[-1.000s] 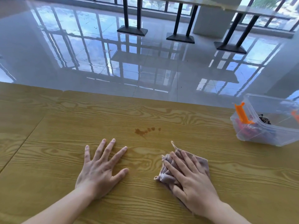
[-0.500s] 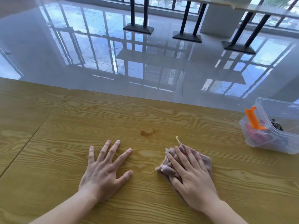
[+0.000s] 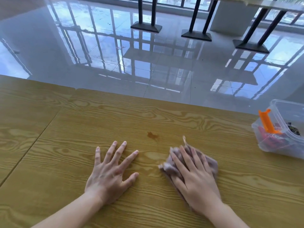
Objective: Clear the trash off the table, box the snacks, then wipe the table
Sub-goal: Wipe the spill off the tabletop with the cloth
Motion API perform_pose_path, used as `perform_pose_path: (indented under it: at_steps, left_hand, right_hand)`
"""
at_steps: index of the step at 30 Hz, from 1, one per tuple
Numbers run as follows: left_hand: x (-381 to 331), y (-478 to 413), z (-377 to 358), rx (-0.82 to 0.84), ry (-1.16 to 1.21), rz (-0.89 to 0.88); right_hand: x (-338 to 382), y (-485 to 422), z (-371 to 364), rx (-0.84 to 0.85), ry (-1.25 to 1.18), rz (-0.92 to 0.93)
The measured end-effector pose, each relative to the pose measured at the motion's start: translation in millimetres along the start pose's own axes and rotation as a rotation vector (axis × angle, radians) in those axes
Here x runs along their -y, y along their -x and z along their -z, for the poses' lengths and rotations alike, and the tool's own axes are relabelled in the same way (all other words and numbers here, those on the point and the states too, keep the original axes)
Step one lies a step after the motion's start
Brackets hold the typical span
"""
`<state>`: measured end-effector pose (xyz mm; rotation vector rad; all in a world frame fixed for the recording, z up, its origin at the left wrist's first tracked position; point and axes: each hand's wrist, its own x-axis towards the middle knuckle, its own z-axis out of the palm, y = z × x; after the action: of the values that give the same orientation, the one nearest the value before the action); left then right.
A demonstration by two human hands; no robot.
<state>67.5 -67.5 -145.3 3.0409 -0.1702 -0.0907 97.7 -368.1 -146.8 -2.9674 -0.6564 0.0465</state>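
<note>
Rightward, clear box [image 3: 279,127] holds red snacks [image 3: 269,139]; right hand [image 3: 195,180] fingers flat on cloth [image 3: 210,162].

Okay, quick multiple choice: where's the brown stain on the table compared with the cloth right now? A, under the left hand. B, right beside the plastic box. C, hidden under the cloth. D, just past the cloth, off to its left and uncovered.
D: the brown stain lies bare on the table, just beyond and left of the cloth that the right hand presses flat, clear of the left hand and the plastic box.
</note>
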Motion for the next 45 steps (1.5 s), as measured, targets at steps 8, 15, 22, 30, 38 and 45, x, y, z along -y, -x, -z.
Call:
perform_pose_path:
  at_steps: [8, 15, 22, 30, 38, 45]
  left_hand:
    - [-1.8, 0.0, -0.2, -0.019, 0.005, 0.012]
    - [0.2, 1.8, -1.1, -0.05, 0.064, 0.052]
    - [-1.7, 0.9, 0.2, -0.045, 0.058, 0.04]
    - [0.8, 3.4, 3.6, -0.227, 0.215, 0.22]
    - [-1.0, 0.4, 0.8, -0.157, 0.137, 0.275]
    - [-1.3, -2.4, 1.8, -0.087, 0.099, 0.266]
  right_hand:
    - [1.4, -111.2, 14.0, 0.083, -0.098, -0.34]
    - [22.0, -29.8, 0.6, -0.006, -0.029, -0.01]
    - [-12.1, -87.4, 14.2, 0.066, -0.049, -0.405]
    - [71.1, -161.0, 10.3, 0.13, -0.105, -0.032]
    - [-47.9, -40.0, 11.6, 0.096, 0.057, -0.252]
    - [46.6, -135.3, 10.5, 0.111, -0.078, -0.36]
